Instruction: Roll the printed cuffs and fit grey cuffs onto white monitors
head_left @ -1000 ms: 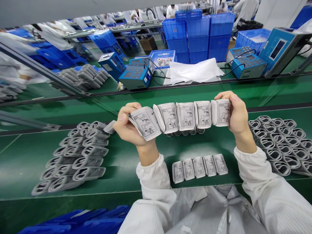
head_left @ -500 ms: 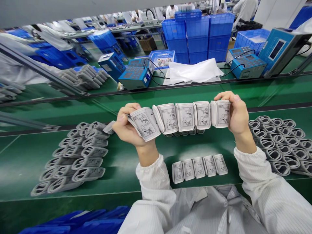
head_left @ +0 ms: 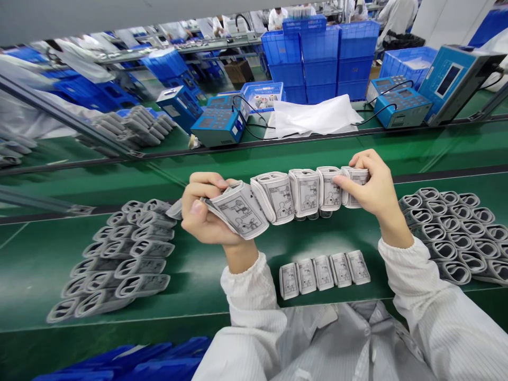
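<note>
Row of five rolled cuffs [head_left: 293, 193] held in the air above the green surface [head_left: 198, 275], left hand [head_left: 204, 211] and right hand [head_left: 367, 185] clamped on its ends. Step in hand: checking the row; next, setting it level beside the laid row [head_left: 324, 272].

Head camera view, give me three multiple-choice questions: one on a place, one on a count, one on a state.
1. Where does the flat row of cuffs lie?
A. on a blue crate
B. on the green belt before the person
C. on a tester
2. How many cuffs are in that flat row?
A. three
B. five
C. eight
3. How is the raised row of cuffs held?
A. resting on the belt
B. by one hand
C. in the air between left hand and right hand

B: it lies below the hands. B: five side by side. C: each hand grips one end.
</note>
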`<state>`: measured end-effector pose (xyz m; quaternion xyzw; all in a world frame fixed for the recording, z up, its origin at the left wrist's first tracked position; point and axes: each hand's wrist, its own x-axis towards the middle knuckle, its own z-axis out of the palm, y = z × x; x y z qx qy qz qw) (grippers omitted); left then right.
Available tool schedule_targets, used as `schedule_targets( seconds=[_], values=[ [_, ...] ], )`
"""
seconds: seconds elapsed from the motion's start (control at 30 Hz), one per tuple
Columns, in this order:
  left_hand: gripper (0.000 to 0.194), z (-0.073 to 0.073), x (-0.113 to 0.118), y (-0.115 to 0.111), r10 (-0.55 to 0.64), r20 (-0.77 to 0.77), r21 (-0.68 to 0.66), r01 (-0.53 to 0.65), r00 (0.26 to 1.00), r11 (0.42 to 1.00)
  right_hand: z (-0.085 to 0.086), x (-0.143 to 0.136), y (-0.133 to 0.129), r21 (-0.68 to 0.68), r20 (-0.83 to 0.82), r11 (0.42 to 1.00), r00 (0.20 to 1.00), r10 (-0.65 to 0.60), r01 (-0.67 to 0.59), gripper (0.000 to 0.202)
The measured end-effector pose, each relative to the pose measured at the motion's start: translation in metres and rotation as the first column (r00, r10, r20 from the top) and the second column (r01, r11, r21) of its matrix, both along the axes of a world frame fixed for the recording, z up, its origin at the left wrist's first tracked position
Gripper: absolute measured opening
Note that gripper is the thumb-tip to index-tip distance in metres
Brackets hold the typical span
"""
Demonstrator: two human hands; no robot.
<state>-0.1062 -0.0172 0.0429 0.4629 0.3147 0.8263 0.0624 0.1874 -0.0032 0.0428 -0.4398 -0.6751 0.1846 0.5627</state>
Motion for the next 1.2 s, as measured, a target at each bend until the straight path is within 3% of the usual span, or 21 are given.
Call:
schedule_targets(
  seconds=[0.2,0.27,0.33,0.43,0.5,0.57,0.63,0.7,0.8,0.87,0.97,1.07,1.13,1.2],
  values=[
    [0.043,-0.008,-0.012,0.013,-0.01,-0.076,0.01,0.011,0.997,1.0,0.001,0.001,0.002,0.034,-0.024,0.999,0.999,0.023,-0.022,0.042],
    [0.049,-0.02,-0.021,0.008,-0.045,-0.163,-0.037,0.04,0.986,0.999,-0.005,0.006,-0.001,0.092,-0.009,0.995,0.999,0.043,-0.042,0.039],
    [0.05,-0.04,-0.033,-0.008,-0.093,-0.345,-0.102,0.061,0.934,0.993,-0.02,0.015,-0.007,0.138,0.058,0.984,0.993,0.103,-0.111,0.042],
    [0.042,-0.08,-0.051,-0.042,-0.283,-0.623,-0.35,0.064,0.729,0.935,-0.061,0.032,-0.021,0.087,0.225,0.953,0.938,0.265,-0.29,0.045],
    [0.028,-0.103,-0.058,-0.063,-0.451,-0.674,-0.55,0.009,0.585,0.835,-0.093,0.039,-0.03,-0.044,0.319,0.921,0.868,0.38,-0.387,0.035],
    [0.013,-0.116,-0.057,-0.076,-0.559,-0.692,-0.657,-0.078,0.456,0.75,-0.119,0.041,-0.038,-0.192,0.397,0.888,0.794,0.46,-0.418,0.021],
    [0.037,-0.118,-0.045,-0.08,-0.6,-0.725,-0.673,-0.16,0.337,0.722,-0.132,0.036,-0.043,-0.3,0.491,0.874,0.724,0.484,-0.381,0.041],
    [0.056,-0.113,-0.022,-0.077,-0.596,-0.764,-0.643,-0.21,0.248,0.737,-0.135,0.027,-0.043,-0.342,0.603,0.886,0.649,0.463,-0.315,0.057],
    [0.072,-0.106,0.021,-0.064,-0.613,-0.776,-0.63,-0.221,0.145,0.745,-0.132,0.012,-0.037,-0.325,0.724,0.914,0.557,0.406,-0.244,0.062],
    [0.07,-0.109,0.041,-0.049,-0.684,-0.727,-0.68,-0.204,0.064,0.704,-0.135,0.01,-0.032,-0.308,0.74,0.924,0.553,0.382,-0.227,0.057],
    [0.049,-0.119,0.044,-0.024,-0.709,-0.702,-0.705,-0.208,0.065,0.679,-0.146,0.028,-0.025,-0.312,0.689,0.931,0.629,0.361,-0.192,0.051],
    [0.041,-0.122,0.024,-0.01,-0.699,-0.707,-0.704,-0.203,0.108,0.68,-0.153,0.062,-0.022,-0.291,0.563,0.956,0.802,0.2,-0.034,0.06],
    [0.058,-0.115,0.017,-0.01,-0.676,-0.72,-0.694,-0.164,0.156,0.701,-0.149,0.079,-0.027,-0.273,0.478,0.955,0.878,0.032,0.114,0.071],
    [0.087,-0.102,0.022,-0.018,-0.658,-0.722,-0.675,-0.009,0.215,0.738,-0.14,0.082,-0.037,-0.264,0.434,0.95,0.9,-0.037,0.166,0.082]
  ],
)
